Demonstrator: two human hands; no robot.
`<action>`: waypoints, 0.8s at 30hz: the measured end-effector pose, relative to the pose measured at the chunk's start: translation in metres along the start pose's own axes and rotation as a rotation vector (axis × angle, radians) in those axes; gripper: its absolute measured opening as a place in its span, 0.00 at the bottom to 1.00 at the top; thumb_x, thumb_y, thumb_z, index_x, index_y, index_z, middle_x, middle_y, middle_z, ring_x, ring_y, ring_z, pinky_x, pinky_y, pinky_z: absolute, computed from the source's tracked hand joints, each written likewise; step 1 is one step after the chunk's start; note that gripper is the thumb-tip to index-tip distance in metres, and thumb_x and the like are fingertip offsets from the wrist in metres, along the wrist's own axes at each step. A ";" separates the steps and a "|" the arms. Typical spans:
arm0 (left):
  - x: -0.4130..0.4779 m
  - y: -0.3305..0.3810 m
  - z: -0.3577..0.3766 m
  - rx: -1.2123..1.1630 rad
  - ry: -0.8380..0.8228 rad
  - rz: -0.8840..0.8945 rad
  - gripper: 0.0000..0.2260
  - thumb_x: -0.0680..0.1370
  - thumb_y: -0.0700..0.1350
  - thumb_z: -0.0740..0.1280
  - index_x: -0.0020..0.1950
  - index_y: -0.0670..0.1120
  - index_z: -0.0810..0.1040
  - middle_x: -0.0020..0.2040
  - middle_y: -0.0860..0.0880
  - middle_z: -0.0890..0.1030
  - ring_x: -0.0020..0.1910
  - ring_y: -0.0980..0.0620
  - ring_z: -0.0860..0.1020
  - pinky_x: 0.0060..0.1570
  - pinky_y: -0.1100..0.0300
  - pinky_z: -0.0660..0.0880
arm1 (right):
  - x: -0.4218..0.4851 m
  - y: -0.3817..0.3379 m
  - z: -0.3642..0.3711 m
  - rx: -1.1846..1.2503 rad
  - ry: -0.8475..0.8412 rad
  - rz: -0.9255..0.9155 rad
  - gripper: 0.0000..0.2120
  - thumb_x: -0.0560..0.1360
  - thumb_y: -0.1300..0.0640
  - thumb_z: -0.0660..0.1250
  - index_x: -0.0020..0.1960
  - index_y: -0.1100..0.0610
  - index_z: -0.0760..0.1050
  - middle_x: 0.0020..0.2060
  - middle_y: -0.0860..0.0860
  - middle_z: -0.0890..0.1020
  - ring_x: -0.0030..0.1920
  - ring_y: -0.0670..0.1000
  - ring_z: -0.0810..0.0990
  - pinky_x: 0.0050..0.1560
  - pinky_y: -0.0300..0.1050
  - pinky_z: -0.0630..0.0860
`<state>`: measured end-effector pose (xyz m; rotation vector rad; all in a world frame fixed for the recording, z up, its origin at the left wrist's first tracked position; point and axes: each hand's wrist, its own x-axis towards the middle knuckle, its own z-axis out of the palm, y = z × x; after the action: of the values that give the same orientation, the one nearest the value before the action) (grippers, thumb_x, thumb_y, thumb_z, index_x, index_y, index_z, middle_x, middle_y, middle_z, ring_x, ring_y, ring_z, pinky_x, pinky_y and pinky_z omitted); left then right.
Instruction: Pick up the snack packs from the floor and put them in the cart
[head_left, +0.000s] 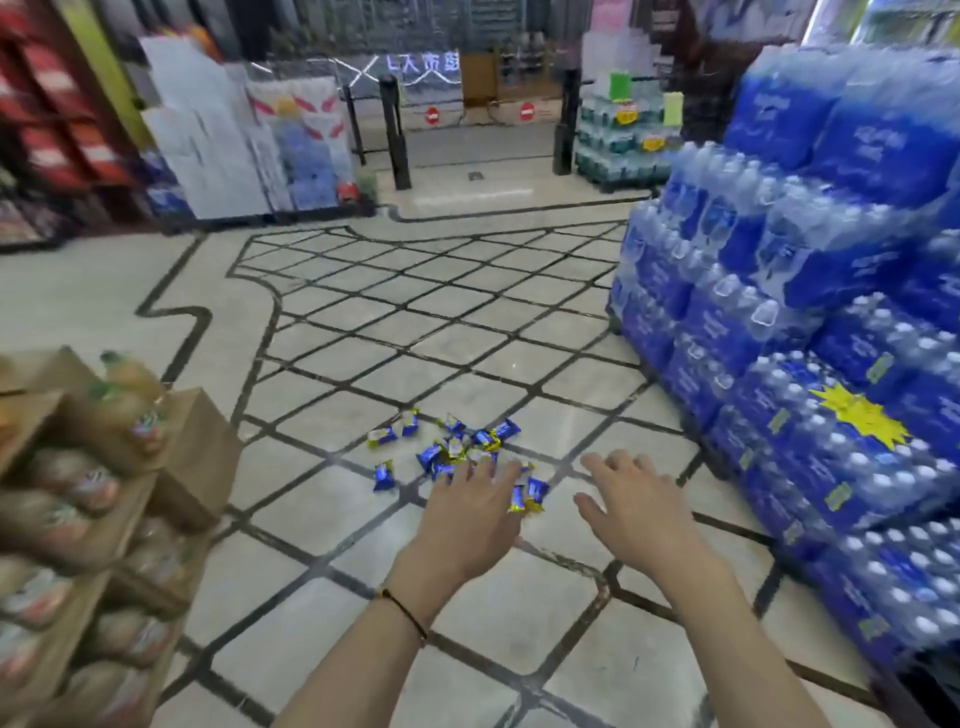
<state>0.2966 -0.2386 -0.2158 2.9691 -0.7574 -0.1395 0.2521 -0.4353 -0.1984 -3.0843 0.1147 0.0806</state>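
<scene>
Several small blue and yellow snack packs (457, 447) lie scattered in a loose heap on the tiled floor, in the middle of the head view. My left hand (470, 512) is stretched out over the near side of the heap with fingers spread and straight, holding nothing. A thin dark band sits on its wrist. My right hand (636, 506) reaches forward just right of the heap, fingers relaxed and empty. Two packs (530, 496) show between my hands. No cart is in view.
Stacked blue shrink-wrapped water bottle packs (810, 332) rise close on the right. Cardboard boxes of orange drink bottles (104, 467) stand at the left. Shelves, white goods and black entrance gate posts (392, 130) stand at the back. The floor (363, 332) has dark diamond lines.
</scene>
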 end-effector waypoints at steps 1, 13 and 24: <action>0.002 -0.019 0.001 -0.002 -0.002 -0.033 0.27 0.81 0.56 0.59 0.78 0.51 0.57 0.69 0.47 0.69 0.68 0.41 0.68 0.63 0.45 0.67 | 0.015 -0.013 0.004 0.003 -0.012 -0.025 0.21 0.80 0.41 0.53 0.70 0.47 0.63 0.64 0.50 0.72 0.63 0.55 0.70 0.56 0.54 0.72; 0.092 -0.150 0.034 -0.134 -0.021 -0.348 0.28 0.81 0.54 0.58 0.78 0.50 0.53 0.67 0.47 0.71 0.64 0.41 0.70 0.60 0.46 0.69 | 0.190 -0.093 0.047 0.002 -0.153 -0.250 0.22 0.80 0.41 0.54 0.72 0.46 0.62 0.64 0.50 0.73 0.64 0.57 0.69 0.59 0.55 0.72; 0.257 -0.263 0.029 -0.047 -0.119 -0.476 0.25 0.80 0.55 0.59 0.76 0.52 0.60 0.67 0.48 0.71 0.63 0.43 0.70 0.58 0.48 0.68 | 0.416 -0.124 0.082 0.094 -0.241 -0.361 0.21 0.80 0.42 0.55 0.69 0.49 0.65 0.62 0.51 0.74 0.63 0.58 0.70 0.59 0.56 0.72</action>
<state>0.6427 -0.1338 -0.2875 3.0546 -0.0387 -0.3560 0.6713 -0.3374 -0.2957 -2.9163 -0.4324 0.4124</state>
